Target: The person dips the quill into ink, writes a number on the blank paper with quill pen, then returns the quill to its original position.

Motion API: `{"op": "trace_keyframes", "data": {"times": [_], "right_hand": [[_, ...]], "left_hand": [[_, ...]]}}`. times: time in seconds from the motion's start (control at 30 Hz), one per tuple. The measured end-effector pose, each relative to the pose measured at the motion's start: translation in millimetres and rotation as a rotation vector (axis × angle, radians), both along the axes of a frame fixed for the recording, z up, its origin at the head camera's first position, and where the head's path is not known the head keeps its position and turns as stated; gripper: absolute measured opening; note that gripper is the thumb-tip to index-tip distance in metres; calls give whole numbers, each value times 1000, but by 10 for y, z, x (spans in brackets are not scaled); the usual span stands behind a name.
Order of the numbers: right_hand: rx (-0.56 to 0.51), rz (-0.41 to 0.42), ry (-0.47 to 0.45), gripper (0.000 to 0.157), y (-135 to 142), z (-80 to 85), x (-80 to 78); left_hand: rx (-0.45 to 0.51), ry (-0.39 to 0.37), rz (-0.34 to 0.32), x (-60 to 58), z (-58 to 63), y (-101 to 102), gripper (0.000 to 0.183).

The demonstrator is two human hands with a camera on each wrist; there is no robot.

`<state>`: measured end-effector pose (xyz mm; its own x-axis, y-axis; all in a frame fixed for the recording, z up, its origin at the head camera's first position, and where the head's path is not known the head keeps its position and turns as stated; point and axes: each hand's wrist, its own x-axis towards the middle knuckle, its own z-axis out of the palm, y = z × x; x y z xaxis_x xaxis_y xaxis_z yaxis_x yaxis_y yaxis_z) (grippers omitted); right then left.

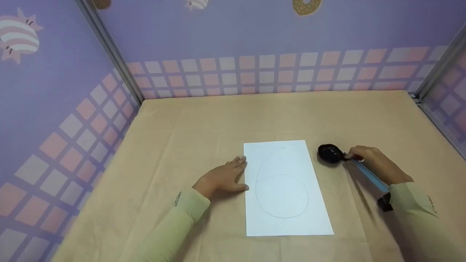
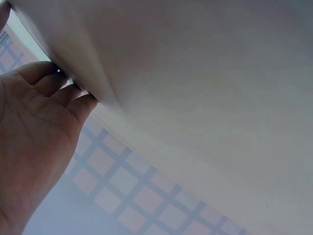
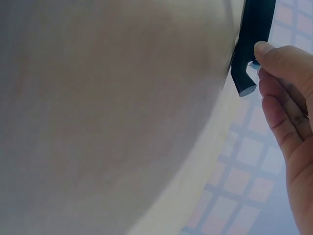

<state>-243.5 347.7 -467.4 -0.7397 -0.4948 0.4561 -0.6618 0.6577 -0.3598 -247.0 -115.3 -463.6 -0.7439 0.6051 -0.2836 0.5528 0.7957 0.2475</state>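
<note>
A white sheet of paper (image 1: 320,218) with a thin line curving into a loop lies on the tan cloth. At the sheet's left edge rests my left hand (image 1: 225,178), its fingertips and thumb tip right at the border. The left wrist view shows the left hand (image 2: 41,117) palm side, fingers extended. To the right of the sheet, my right hand (image 1: 375,163) pinches a large spoon (image 1: 329,153) near the neck. Its bowl is black and points left; a blue handle (image 1: 369,176) runs back under the wrist. In the right wrist view, thumb and fingers pinch a dark bent piece (image 3: 252,44).
Tan cloth (image 1: 189,127) covers the table. Purple walls with pink and white squares (image 1: 265,72) stand behind and at both sides, joined by metal posts (image 1: 113,54). A small black object (image 1: 385,202) sits at the right cuff.
</note>
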Motion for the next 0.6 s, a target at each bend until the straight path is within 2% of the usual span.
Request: {"op": "trace_keyframes", "data": {"times": [0.1,0.23,0.33,0.43,0.6], "right_hand": [[43,-2,-68,44,27,24,53],[120,-19,2,42,25,11,33],[133,-18,31,38,24,-1,13],[129,-8,31,37,28,-2,3],[122,-6,-23,35,34,9,11]], "left_hand": [[-10,1,2,2,3,4,87],[-16,-3,1,9,12,5,88],[-13,-8,3,13,19,5,88],[-14,-4,3,14,24,7,88],[-12,2,-3,6,22,8,88]]}}
